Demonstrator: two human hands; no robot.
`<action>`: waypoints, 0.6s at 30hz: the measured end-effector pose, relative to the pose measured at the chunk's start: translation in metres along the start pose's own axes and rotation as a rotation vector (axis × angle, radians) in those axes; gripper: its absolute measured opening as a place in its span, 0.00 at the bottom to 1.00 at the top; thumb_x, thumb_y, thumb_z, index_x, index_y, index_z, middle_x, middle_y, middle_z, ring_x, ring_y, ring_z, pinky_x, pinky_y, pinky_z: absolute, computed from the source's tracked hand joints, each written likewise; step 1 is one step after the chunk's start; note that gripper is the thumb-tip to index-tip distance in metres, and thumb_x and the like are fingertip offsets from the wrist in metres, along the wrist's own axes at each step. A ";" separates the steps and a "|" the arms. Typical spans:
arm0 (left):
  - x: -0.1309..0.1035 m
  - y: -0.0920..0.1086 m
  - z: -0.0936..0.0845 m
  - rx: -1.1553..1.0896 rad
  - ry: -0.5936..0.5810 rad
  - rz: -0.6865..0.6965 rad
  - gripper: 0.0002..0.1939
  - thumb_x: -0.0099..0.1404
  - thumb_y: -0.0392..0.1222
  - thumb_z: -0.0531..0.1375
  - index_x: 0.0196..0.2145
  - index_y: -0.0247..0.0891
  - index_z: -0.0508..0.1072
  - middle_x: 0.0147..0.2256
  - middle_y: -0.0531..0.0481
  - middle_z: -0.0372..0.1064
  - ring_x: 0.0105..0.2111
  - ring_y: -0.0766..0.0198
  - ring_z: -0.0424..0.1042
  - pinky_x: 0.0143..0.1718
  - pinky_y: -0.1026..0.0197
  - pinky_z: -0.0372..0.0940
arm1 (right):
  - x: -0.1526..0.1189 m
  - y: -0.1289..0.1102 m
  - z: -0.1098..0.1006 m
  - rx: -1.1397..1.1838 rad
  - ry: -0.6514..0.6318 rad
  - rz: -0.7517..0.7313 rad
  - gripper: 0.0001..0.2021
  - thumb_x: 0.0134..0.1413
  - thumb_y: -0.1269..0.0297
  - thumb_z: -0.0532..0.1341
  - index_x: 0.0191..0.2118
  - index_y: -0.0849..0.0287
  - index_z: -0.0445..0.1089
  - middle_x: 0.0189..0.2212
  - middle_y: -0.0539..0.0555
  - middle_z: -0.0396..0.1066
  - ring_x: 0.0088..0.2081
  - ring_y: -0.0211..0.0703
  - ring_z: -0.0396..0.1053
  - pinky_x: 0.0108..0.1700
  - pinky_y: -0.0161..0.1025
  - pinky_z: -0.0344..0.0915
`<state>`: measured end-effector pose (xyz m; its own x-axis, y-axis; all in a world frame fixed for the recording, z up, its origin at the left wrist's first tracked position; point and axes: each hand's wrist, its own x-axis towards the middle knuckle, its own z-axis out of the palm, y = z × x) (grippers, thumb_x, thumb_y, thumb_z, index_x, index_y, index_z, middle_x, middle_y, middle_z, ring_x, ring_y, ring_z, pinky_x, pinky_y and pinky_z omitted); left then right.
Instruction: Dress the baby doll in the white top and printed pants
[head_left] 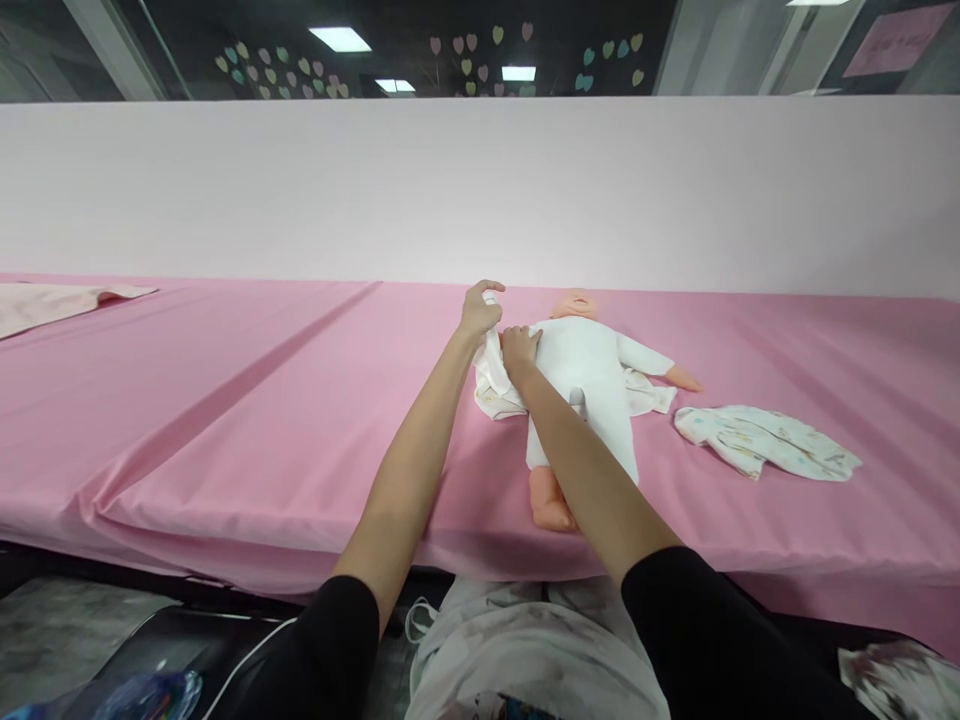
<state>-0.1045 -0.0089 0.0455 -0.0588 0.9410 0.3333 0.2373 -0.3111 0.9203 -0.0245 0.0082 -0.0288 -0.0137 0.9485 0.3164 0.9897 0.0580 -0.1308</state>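
A baby doll (pixel 585 365) with a white cloth body lies on its back on the pink-covered table (pixel 300 400). My left hand (pixel 481 308), its fingers curled, pinches white fabric beside the doll's shoulder. Against the doll's side and upper arm rests my right hand (pixel 520 352), with fingers bent around that arm. A white printed garment (pixel 495 388) is bunched under my hands, and another part of it shows beneath the doll on the right. The doll's arm near my hands is mostly hidden.
Small printed trousers (pixel 769 440) lie to the right of the doll. A pale pink cloth (pixel 52 303) is at the table's far left. Behind the table stands a white wall (pixel 480 190) with dark windows above. A black chair (pixel 172 650) is at the lower left.
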 end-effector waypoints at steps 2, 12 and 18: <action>0.000 -0.001 0.004 -0.008 -0.009 0.030 0.27 0.41 0.19 0.50 0.39 0.34 0.70 0.19 0.57 0.53 0.20 0.68 0.57 0.31 0.62 0.59 | -0.002 0.000 0.002 0.009 0.005 0.002 0.22 0.58 0.79 0.43 0.54 0.69 0.65 0.53 0.68 0.64 0.60 0.59 0.54 0.62 0.66 0.41; -0.011 0.006 0.031 -0.001 -0.218 0.141 0.26 0.42 0.21 0.52 0.40 0.35 0.70 0.29 0.53 0.63 0.26 0.67 0.62 0.32 0.64 0.60 | -0.016 -0.004 0.001 -0.127 -0.112 -0.095 0.27 0.43 0.73 0.63 0.54 0.64 0.68 0.58 0.67 0.60 0.66 0.67 0.39 0.62 0.72 0.26; 0.000 -0.009 0.014 0.270 -0.177 -0.032 0.24 0.46 0.26 0.58 0.43 0.36 0.69 0.47 0.45 0.67 0.47 0.58 0.67 0.44 0.64 0.61 | -0.026 0.021 -0.038 0.006 -0.231 -0.241 0.25 0.52 0.75 0.55 0.59 0.64 0.61 0.63 0.67 0.52 0.64 0.59 0.48 0.62 0.65 0.47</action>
<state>-0.0935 -0.0041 0.0343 0.0934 0.9657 0.2422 0.4879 -0.2564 0.8344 0.0015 -0.0267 -0.0042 -0.2800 0.9528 0.1174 0.9532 0.2905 -0.0838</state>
